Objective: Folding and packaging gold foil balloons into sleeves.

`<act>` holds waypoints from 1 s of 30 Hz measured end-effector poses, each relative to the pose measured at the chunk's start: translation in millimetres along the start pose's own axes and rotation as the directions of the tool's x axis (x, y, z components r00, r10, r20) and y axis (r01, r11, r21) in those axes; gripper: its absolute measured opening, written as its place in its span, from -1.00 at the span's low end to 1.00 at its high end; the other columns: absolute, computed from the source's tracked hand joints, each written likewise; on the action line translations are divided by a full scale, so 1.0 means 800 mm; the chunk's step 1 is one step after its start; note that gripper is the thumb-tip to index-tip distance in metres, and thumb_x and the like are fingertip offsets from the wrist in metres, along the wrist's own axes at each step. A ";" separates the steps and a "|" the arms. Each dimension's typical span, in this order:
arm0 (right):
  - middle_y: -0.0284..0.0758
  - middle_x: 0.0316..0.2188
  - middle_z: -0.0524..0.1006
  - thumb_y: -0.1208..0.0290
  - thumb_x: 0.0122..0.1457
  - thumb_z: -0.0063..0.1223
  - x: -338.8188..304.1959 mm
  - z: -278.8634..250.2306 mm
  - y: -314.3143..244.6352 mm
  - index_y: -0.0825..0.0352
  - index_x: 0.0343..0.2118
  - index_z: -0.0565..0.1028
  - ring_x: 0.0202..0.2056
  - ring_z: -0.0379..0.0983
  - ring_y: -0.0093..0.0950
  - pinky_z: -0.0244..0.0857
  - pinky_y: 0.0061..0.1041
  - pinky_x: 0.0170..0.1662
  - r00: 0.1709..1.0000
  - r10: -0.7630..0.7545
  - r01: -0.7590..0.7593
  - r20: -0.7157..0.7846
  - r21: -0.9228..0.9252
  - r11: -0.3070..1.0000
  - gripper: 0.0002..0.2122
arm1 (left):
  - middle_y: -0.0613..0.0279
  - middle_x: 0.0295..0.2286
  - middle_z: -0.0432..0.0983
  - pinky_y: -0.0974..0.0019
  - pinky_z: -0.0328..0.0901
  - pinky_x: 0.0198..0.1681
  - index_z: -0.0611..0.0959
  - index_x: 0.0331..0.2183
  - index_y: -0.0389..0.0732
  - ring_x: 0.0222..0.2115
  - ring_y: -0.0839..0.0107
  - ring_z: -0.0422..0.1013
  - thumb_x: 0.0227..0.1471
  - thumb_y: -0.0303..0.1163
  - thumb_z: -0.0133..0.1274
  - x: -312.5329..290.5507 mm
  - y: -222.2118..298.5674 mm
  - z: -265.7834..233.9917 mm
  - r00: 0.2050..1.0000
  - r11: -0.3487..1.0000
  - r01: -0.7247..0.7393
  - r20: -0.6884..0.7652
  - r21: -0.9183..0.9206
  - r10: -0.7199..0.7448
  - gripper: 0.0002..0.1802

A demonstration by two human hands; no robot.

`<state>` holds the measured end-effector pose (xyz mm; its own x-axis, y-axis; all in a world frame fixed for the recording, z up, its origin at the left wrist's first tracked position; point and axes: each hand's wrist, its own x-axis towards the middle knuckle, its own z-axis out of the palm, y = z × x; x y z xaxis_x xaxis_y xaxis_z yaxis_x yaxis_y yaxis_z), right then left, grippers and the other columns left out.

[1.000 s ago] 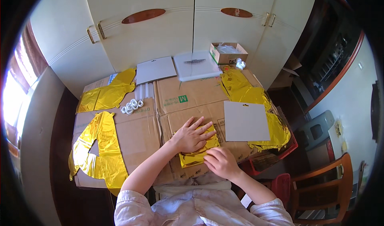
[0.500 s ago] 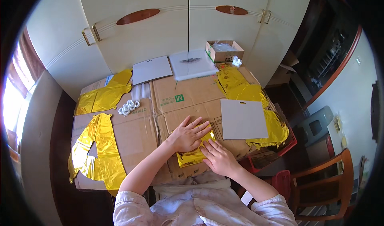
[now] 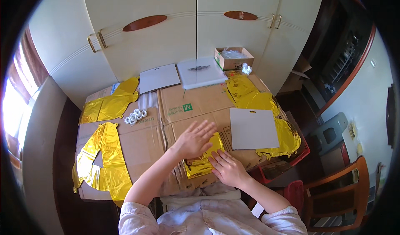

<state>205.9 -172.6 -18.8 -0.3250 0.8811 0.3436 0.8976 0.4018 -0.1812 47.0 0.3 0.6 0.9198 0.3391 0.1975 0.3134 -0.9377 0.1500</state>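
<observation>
A folded piece of shiny gold foil [image 3: 199, 169], seemingly a flat foil balloon, lies on the cardboard at the table's near middle. My right hand [image 3: 228, 168] rests flat on its right side, fingers stretched out and pressed down. Over its upper left part is my left hand [image 3: 194, 140], fingers straight and slightly spread, holding nothing. That hand appears a little raised and covers part of the foil. Just right of my hands, a white card sheet [image 3: 254, 129] with a hang hole lies partly on a stack of flat gold foil balloons [image 3: 287, 137].
On the left lie two more gold foil balloons [image 3: 114, 162], white ribbon rolls [image 3: 136, 116] and clear straws [image 3: 148, 100]. Along the back are white cards [image 3: 160, 76], a plastic bag stack [image 3: 201, 73] and a small carton [image 3: 234, 60]. A wooden chair [image 3: 333, 189] stands at right.
My left hand has come up off the foil with its fingers straighter, uncovering more gold near its fingertips. My right hand stays on the foil. The view has tilted slightly.
</observation>
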 end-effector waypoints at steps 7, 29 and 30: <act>-0.11 0.01 0.48 0.21 0.18 0.05 -0.002 0.002 0.000 0.36 0.01 0.48 0.14 0.33 -0.13 0.17 -0.17 0.21 1.000 -0.014 0.014 0.012 -0.028 1.000 -0.60 | 0.25 0.29 0.03 0.04 -0.23 0.36 0.20 0.27 -0.11 0.33 0.29 -0.10 0.26 0.05 -0.33 -0.004 0.014 0.016 0.987 0.994 -0.105 0.124 -0.010 0.106 -0.32; -0.22 0.02 0.49 0.36 0.10 0.09 -0.048 -0.017 -0.030 0.34 -0.06 0.53 0.05 0.40 -0.27 0.32 -0.30 0.11 0.984 -0.178 0.170 -0.018 -0.222 0.960 -0.66 | 0.03 0.20 0.20 0.03 -0.02 0.31 0.33 0.19 -0.21 0.25 0.17 0.11 0.07 -0.02 0.01 -0.167 0.106 -0.043 0.977 0.998 -0.028 0.213 0.055 0.016 -0.26; -0.24 0.01 0.50 0.40 0.11 0.06 -0.050 -0.017 -0.030 0.32 -0.07 0.55 0.04 0.41 -0.29 0.32 -0.32 0.10 0.981 -0.188 0.177 -0.039 -0.194 0.965 -0.69 | 0.05 0.18 0.24 0.04 0.03 0.29 0.36 0.17 -0.20 0.22 0.19 0.16 0.07 -0.09 0.01 -0.172 0.108 -0.034 0.989 0.997 -0.024 0.147 0.080 0.012 -0.32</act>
<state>201.5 -220.9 -15.8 -0.4758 0.7797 0.4070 0.8665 0.4948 0.0651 -59.2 -125.6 13.0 0.9482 0.3129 0.0543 0.3091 -0.9486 0.0675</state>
